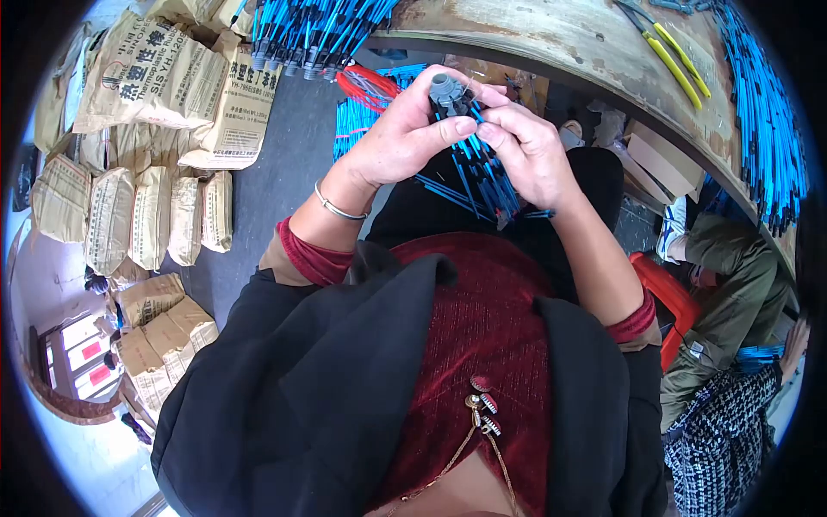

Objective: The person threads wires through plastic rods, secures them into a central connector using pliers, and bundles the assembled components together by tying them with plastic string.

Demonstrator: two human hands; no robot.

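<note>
My left hand (412, 129) is wrapped round a grey ribbed plastic connector (447, 89), its round end facing up between thumb and forefinger. Close against the connector's lower side, my right hand (530, 155) pinches with thumb and fingers pressed together; what lies in that pinch is hidden. Below both hands, a loose bunch of thin blue tubes (487, 183) with black parts rests over my dark-trousered lap.
A wooden workbench (517, 24) curves ahead, bearing blue tubes with grey connectors (314, 60), yellow-handled pliers (676, 65) and more blue tubes (762, 112). Paper sacks (151, 73) stand left. Another person's leg (732, 276) and red stool (668, 302) are at right.
</note>
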